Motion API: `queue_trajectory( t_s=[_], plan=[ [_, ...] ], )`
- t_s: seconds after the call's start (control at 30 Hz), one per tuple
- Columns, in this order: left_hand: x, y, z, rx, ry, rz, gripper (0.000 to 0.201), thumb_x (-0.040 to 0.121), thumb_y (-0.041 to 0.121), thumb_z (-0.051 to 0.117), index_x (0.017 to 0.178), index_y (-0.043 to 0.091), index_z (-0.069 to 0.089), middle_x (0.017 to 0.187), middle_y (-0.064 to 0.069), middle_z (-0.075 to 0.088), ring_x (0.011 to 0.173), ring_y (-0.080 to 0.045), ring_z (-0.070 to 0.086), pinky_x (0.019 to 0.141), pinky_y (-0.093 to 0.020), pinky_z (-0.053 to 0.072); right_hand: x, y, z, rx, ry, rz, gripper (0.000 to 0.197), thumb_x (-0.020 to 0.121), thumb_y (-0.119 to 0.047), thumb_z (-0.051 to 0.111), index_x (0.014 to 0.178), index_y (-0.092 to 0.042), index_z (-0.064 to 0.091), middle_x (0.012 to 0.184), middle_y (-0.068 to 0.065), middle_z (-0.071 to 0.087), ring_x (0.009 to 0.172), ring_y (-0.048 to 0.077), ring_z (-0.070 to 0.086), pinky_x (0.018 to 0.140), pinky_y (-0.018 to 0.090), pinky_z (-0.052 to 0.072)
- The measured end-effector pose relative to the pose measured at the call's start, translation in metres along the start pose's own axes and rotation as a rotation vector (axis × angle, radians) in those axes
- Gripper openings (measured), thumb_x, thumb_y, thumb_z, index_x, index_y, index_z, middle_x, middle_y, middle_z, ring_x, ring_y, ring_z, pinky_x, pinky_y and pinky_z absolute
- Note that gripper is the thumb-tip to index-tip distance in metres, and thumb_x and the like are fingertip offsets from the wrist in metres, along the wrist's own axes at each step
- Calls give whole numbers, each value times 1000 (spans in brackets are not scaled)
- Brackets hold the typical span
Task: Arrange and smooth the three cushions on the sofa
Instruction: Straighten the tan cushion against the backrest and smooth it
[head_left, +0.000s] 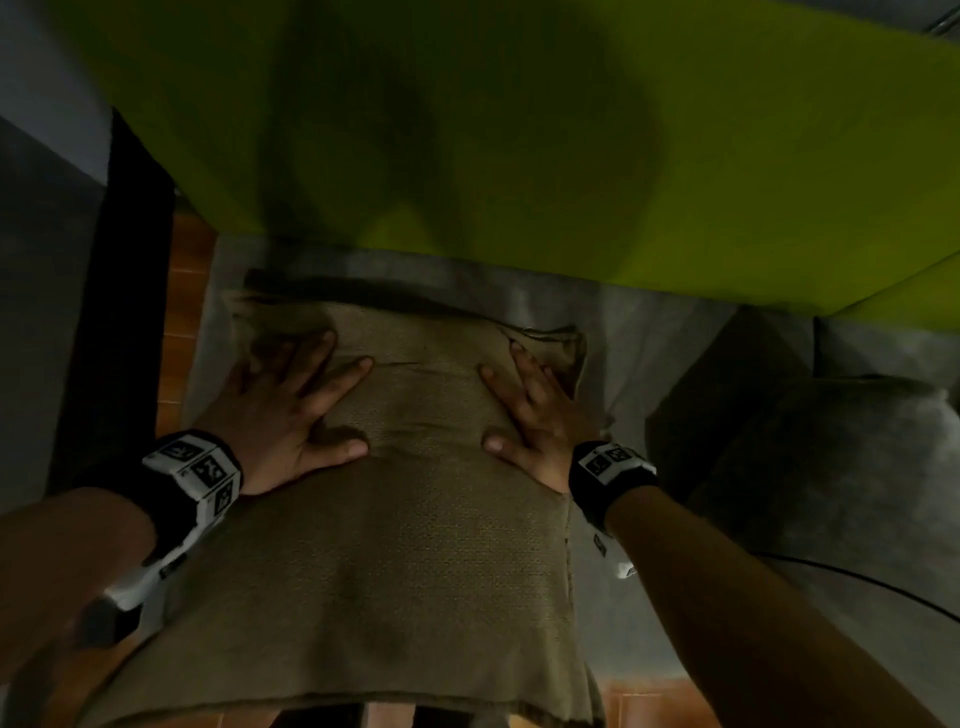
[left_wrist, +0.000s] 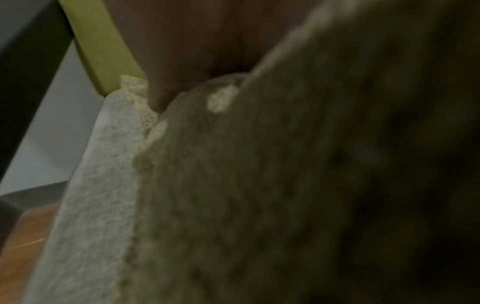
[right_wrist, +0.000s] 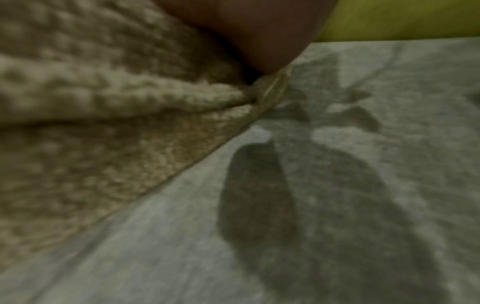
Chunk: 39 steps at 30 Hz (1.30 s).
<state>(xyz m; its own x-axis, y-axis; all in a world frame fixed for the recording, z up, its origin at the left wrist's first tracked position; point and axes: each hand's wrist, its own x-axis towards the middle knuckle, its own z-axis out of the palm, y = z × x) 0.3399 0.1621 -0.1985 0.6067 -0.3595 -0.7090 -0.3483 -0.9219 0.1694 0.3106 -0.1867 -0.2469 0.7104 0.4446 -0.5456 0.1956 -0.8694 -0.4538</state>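
A tan woven cushion (head_left: 415, 519) lies on the grey sofa seat (head_left: 649, 353), its far edge near the yellow-green wall. My left hand (head_left: 291, 405) lies flat on the cushion's far left part with fingers spread. My right hand (head_left: 535, 415) presses flat on its far right part, fingers straight. A grey cushion (head_left: 821, 457) sits on the seat to the right. In the left wrist view the tan cushion (left_wrist: 285, 185) fills the frame under my palm (left_wrist: 194, 51). The right wrist view shows the cushion's seam (right_wrist: 182, 174) against the grey seat (right_wrist: 337, 205).
A yellow-green wall (head_left: 519, 130) rises right behind the sofa. A dark vertical frame (head_left: 119, 291) and a strip of orange-brown floor (head_left: 176, 312) lie to the left. A thin black cable (head_left: 857, 582) crosses the seat at right.
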Motion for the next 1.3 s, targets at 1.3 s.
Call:
queue_trajectory(
  t_s=[1.3],
  plan=[
    [-20, -19, -11, -326, 29, -85, 103, 73, 95, 24, 154, 43, -13, 167, 9, 1, 150, -23, 22, 120, -44, 25, -13, 3, -7, 75, -9, 19, 88, 80, -93, 21, 153, -58, -14, 171, -5, -16, 157, 29, -3, 123, 64, 12]
  ],
)
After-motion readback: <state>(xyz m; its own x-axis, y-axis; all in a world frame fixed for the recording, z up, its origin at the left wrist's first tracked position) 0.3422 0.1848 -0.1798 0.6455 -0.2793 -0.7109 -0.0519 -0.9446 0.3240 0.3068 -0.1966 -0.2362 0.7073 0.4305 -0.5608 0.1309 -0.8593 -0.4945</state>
